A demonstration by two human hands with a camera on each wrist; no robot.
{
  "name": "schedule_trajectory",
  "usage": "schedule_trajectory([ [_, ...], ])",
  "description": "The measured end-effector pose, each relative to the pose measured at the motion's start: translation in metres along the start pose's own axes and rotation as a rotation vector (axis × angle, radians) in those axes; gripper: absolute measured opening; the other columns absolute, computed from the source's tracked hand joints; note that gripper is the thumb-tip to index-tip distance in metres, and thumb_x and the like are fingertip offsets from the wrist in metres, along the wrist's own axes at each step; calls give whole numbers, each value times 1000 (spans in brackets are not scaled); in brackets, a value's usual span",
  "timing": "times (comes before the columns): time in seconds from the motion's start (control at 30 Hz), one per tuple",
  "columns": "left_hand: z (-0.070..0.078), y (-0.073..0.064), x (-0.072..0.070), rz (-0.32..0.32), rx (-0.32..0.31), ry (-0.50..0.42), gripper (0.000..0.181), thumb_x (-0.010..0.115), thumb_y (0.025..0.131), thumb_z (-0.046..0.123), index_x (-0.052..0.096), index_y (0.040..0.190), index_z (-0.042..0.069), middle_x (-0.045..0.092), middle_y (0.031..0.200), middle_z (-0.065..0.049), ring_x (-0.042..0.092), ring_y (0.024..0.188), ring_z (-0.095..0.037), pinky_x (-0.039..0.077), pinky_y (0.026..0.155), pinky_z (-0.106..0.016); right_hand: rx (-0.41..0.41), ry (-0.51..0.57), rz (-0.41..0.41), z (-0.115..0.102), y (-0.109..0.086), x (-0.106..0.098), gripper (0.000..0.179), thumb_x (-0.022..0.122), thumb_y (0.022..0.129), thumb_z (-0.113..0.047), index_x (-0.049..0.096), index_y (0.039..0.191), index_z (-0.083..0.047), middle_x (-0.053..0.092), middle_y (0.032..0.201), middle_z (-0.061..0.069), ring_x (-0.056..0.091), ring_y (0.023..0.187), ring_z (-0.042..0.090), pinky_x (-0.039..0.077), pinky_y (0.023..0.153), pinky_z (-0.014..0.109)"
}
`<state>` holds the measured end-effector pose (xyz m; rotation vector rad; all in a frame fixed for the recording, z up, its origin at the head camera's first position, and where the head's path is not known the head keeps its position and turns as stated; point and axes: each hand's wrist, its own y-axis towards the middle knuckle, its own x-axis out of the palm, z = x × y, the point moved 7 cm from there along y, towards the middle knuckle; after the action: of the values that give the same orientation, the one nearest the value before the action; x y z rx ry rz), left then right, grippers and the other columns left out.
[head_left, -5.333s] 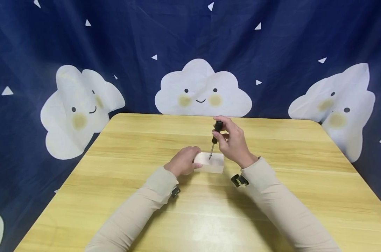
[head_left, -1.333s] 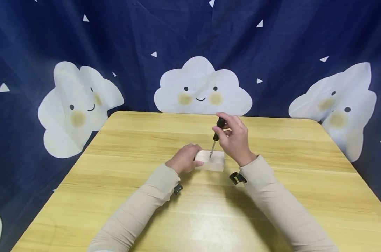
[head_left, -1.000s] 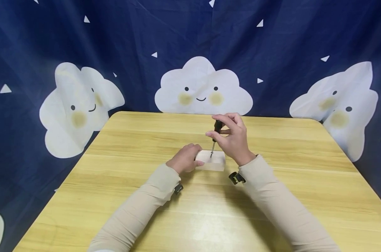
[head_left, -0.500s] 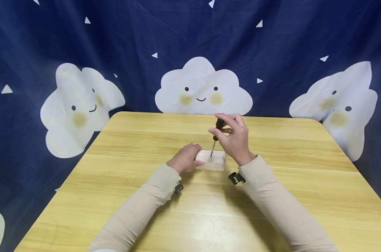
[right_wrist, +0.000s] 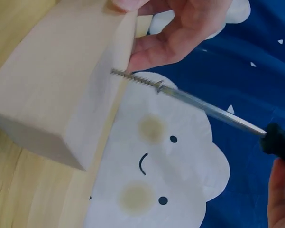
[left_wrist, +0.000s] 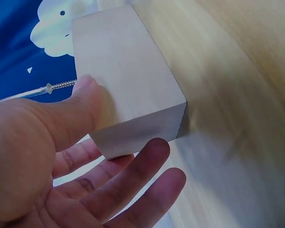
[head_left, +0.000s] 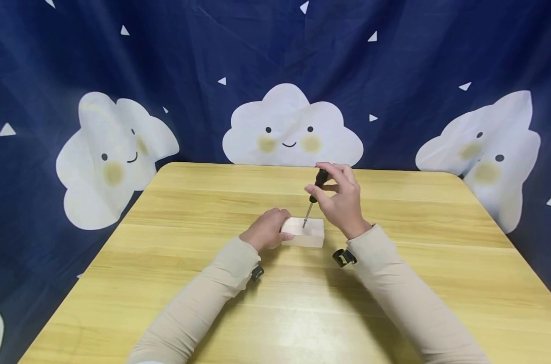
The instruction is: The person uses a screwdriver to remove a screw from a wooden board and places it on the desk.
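A pale wooden block (head_left: 302, 239) rests on the table, and my left hand (head_left: 266, 230) grips its left end, thumb on the near side and fingers behind. In the left wrist view the thumb presses the block (left_wrist: 123, 66) near one edge. A screw (right_wrist: 135, 79) stands in the block's top face, much of its thread exposed. My right hand (head_left: 341, 199) holds a black-handled screwdriver (head_left: 320, 179) tilted slightly right, thumb and fingers round the handle. Its metal shaft (right_wrist: 213, 110) meets the screw's head in the right wrist view.
The light wood table (head_left: 275, 313) spreads around the block. A dark blue curtain (head_left: 179, 45) with smiling white clouds (head_left: 289, 116) hangs behind the table's far edge. Both wrists carry small black devices (head_left: 345, 257) over beige sleeves.
My right fingers and thumb have shifted around the screwdriver handle, whose top leans slightly further right. The left hand keeps its hold, and the block stays in place.
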<state>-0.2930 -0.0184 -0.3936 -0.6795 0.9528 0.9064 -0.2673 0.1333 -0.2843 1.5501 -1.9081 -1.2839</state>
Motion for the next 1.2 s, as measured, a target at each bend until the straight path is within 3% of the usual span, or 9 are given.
schedule_trajectory([
  [0.27,-1,0,0,7,2,5,48,72,88,26,56,128,5,58,117,-10,54,104,-24,44,97,-38,-40,-31,-5,-2,0,1,38,68,84,11,61,121,3,57,93,18,63,79,26,54,63,18],
  [0.5,0,-1,-1,9,0,-1,48,72,88,25,56,128,5,58,115,-10,54,102,-24,44,95,-38,-62,91,36,-3,-2,2,45,81,71,10,64,113,9,56,101,25,63,85,32,57,67,27],
  [0.67,1,-3,-1,8,-5,-4,49,72,88,25,56,129,4,57,115,-10,55,104,-25,44,96,-39,-40,52,68,-2,-2,1,41,77,74,13,64,112,8,55,94,23,61,79,29,56,65,23],
  [0.97,2,-3,-1,5,-11,5,51,71,89,26,55,131,4,57,120,-12,54,109,-26,43,99,-39,-80,104,-28,-5,-4,6,36,60,86,17,53,121,9,64,103,24,69,85,32,56,72,24],
  [1.2,1,-3,1,9,-1,4,48,71,88,26,56,129,6,58,116,-10,55,105,-24,44,96,-38,-98,16,29,-15,-3,1,44,75,73,18,57,113,14,53,98,31,60,79,38,57,63,40],
])
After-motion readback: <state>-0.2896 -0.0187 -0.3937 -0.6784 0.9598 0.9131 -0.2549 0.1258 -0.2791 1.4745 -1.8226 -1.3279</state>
